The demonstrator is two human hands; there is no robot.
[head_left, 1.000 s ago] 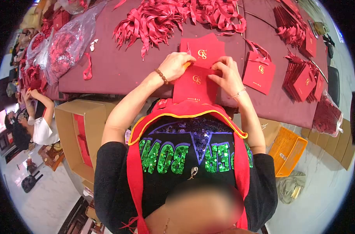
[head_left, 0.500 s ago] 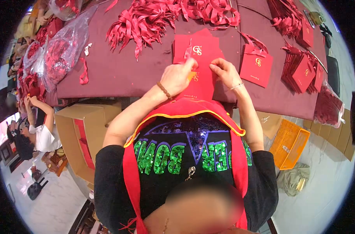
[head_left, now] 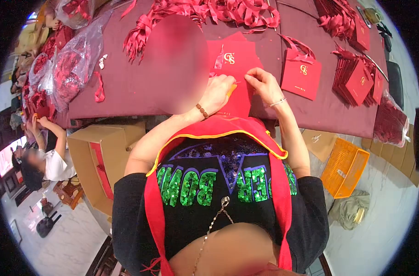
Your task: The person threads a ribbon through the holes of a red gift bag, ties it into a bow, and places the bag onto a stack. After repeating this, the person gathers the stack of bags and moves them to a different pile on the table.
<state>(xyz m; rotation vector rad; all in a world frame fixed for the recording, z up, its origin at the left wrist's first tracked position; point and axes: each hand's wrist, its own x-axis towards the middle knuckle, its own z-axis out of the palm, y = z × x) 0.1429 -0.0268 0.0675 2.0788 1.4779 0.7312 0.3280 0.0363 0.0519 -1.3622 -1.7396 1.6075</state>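
Note:
Red bags with gold lettering (head_left: pixel 237 53) lie stacked on the cloth-covered table in front of me. Over the lower part of the nearest bag, my left hand (head_left: pixel 218 89) is closed, with a small yellow-orange piece showing at its fingers. My right hand (head_left: pixel 263 86) pinches at the bag's right side with thumb and index finger; what lies between the fingertips is too small to tell. A thin line runs between the two hands. A finished-looking red bag with a ribbon handle (head_left: pixel 301 76) lies to the right.
Red ribbons (head_left: pixel 223 14) are heaped at the table's back. More bags (head_left: pixel 356 83) stand in bundles at the right, and plastic bags (head_left: pixel 76 64) lie at the left. Below are a cardboard box (head_left: pixel 92 165) and an orange basket (head_left: pixel 345 168). Another person (head_left: pixel 57 163) is at far left.
My left hand has turned and its fingers have moved slightly lower over the bag. The right hand has shifted a little left. The view has moved slightly.

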